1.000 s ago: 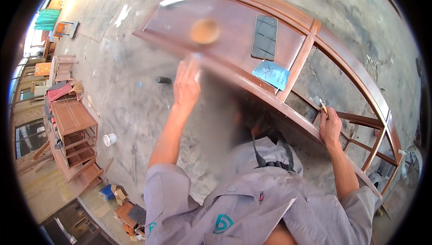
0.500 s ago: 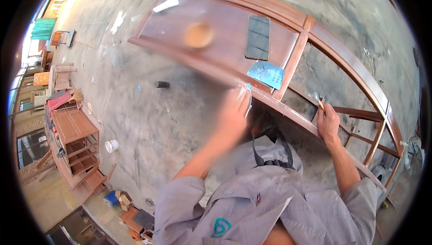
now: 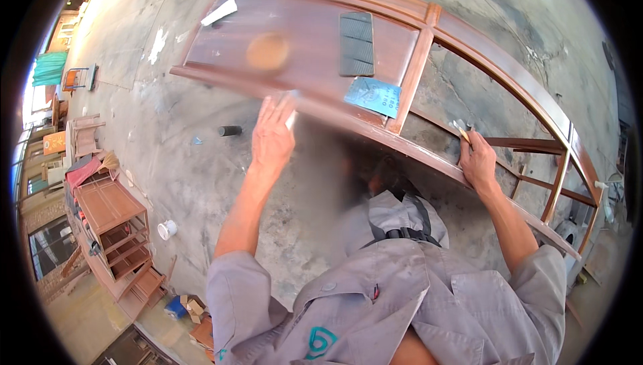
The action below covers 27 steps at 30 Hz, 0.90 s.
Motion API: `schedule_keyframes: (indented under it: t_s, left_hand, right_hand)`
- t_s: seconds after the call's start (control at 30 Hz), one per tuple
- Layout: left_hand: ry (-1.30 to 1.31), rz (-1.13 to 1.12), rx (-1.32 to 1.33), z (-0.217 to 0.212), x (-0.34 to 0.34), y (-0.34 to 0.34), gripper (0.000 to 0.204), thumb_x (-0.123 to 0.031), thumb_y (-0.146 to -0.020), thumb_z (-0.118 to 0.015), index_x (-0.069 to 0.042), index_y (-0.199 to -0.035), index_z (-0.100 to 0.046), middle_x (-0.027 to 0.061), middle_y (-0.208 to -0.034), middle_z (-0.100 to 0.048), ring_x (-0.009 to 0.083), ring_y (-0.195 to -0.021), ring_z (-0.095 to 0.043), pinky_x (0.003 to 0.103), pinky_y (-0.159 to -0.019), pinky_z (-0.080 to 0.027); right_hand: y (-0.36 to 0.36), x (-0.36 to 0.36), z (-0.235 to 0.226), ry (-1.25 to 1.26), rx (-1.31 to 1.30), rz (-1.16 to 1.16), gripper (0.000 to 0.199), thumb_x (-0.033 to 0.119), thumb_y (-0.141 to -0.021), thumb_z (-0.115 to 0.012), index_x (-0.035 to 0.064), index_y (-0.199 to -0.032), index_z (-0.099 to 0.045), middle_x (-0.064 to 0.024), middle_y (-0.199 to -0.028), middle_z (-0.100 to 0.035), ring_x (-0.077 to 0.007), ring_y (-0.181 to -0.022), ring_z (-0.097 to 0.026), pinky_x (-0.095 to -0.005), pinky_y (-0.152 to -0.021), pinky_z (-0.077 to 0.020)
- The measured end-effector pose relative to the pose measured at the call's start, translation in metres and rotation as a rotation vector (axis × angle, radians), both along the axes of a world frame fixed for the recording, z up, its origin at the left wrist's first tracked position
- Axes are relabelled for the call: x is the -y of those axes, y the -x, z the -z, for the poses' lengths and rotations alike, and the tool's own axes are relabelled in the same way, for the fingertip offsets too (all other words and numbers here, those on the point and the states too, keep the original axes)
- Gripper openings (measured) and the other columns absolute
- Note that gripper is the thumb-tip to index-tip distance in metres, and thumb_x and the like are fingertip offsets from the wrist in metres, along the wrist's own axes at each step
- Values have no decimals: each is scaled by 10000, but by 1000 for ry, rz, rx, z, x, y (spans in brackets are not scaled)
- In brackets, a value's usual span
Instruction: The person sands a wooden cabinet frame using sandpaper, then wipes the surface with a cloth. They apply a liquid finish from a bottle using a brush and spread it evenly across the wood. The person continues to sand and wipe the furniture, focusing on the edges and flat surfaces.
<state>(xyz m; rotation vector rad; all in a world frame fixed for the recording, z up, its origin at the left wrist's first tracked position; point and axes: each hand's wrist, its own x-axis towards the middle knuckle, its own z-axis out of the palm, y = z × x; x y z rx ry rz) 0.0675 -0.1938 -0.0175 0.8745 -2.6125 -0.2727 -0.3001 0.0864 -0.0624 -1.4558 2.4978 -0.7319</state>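
Observation:
My left hand [image 3: 273, 134] presses a folded piece of sandpaper [image 3: 291, 120], pale with a bluish edge, on the near rail [image 3: 341, 118] of a reddish-brown wooden furniture frame. Its fingers are together over the rail. At the open section of the frame, my right hand [image 3: 478, 161] rests by the same rail and pinches a small tool [image 3: 464, 134] with a tan handle and pale tip; its exact kind is unclear. On the wooden panel [image 3: 311, 33] lie a blue printed sandpaper sheet [image 3: 374, 96], a dark rectangular pad [image 3: 356, 43], a blurred round tan disc [image 3: 268, 51] and a white folded strip [image 3: 220, 12].
A dark cylinder [image 3: 230, 130] lies on the concrete floor [image 3: 181, 184] to the left, with a white tub [image 3: 167, 230] further off. Beyond stands a brown wooden cabinet [image 3: 110, 204] with drawers. Thin crossbars [image 3: 529, 144] span the frame's right section.
My left hand has slid leftward along the near rail with the sandpaper. My right hand keeps its place by the rail, still pinching the small tool. The view has shifted slightly.

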Motion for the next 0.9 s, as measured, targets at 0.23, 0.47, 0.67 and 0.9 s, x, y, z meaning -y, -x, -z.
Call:
schedule_keyframes:
  t_s: [0.23,0.47,0.67,0.9]
  left_hand:
    - [-263,265,-76,5,-70,51,456,-52,-930,-650,-31,-1385,-642,143,-1397,-664,391,-1346,-581,502,-1183,-442]
    - [-179,265,-73,27,-100,63,490,-53,-925,-644,-31,-1413,-622,172,-1434,-633,374,-1367,-570,503,-1203,-424]
    - [-12,207,-9,-1,-55,34,490,-84,-941,-660,-23,-1425,-612,194,-1449,-616,413,-1377,-548,502,-1165,-456]
    - [-174,234,17,1,-80,55,450,-49,-947,-625,-18,-1396,-632,150,-1454,-628,379,-1387,-555,529,-1211,-405]
  right_hand:
    - [2,-3,-3,3,-20,1,80,110,-940,-654,42,-945,-614,-181,-866,-654,-419,-803,-657,-503,-676,-505]
    - [-3,-1,-6,1,0,-13,82,105,-944,-658,38,-945,-611,-188,-872,-659,-425,-800,-659,-500,-670,-508]
    - [-2,-5,-3,2,6,-8,82,107,-949,-661,38,-952,-618,-192,-881,-666,-433,-790,-660,-500,-662,-511]
    - [1,-5,-1,44,-18,4,93,107,-921,-678,52,-922,-603,-170,-856,-662,-412,-767,-663,-497,-652,-516]
